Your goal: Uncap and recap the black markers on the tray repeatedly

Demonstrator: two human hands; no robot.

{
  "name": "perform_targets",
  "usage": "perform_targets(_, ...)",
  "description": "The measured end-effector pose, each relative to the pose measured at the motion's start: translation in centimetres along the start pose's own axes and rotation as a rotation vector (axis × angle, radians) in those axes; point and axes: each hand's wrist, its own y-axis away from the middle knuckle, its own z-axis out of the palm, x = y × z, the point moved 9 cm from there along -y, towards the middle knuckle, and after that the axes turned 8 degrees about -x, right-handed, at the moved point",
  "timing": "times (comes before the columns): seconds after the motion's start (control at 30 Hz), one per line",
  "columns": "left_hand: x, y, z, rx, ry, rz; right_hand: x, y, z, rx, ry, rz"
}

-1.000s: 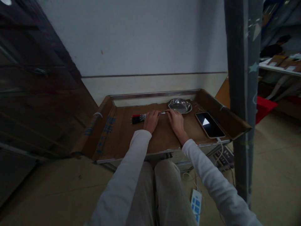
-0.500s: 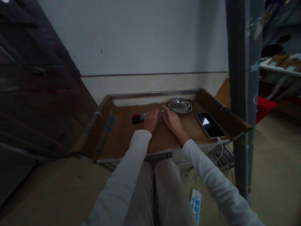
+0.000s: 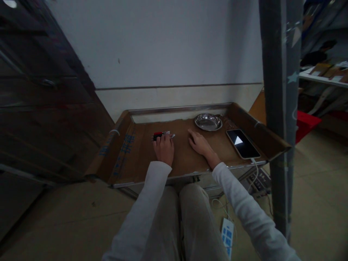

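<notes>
My left hand (image 3: 164,148) is closed around a bundle of pens (image 3: 162,135) with red and black ends, which lies on the brown cardboard-lined tray table (image 3: 141,152). Only the pens' far ends show past my fingers. My right hand (image 3: 199,143) rests flat on the cardboard a little to the right, fingers apart, holding nothing. A shallow metal dish (image 3: 208,122) stands just beyond my right hand, near the back rim.
A phone (image 3: 243,144) with a lit screen lies at the tray's right, its white cable hanging over the front edge. A grey post (image 3: 281,108) stands at the right. A power strip (image 3: 226,237) lies on the floor. Dark wooden panels line the left.
My left hand has pulled the pens toward me and to the left. My right hand has let go of the pens' tip end and now lies flat on the cardboard.
</notes>
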Motion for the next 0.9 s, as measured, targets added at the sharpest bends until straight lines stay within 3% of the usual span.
perform_targets(0.23,-0.6,0.3,0.3,0.018,-0.071,-0.046,0.1,0.3,0.7,-0.008,0.058,0.001)
perform_targets(0.7,-1.8,0.0,1.0,0.036,0.030,-0.137,0.2,1.9,0.1,0.027,-0.048,0.023)
perform_targets(0.8,-0.9,-0.2,1.2,0.001,0.080,-0.059,-0.1,2.3,-0.2,0.037,-0.046,0.027)
perform_targets(0.9,1.2,-0.2,1.5,-0.089,0.171,0.145,-0.3,2.5,-0.3,0.042,-0.043,0.033)
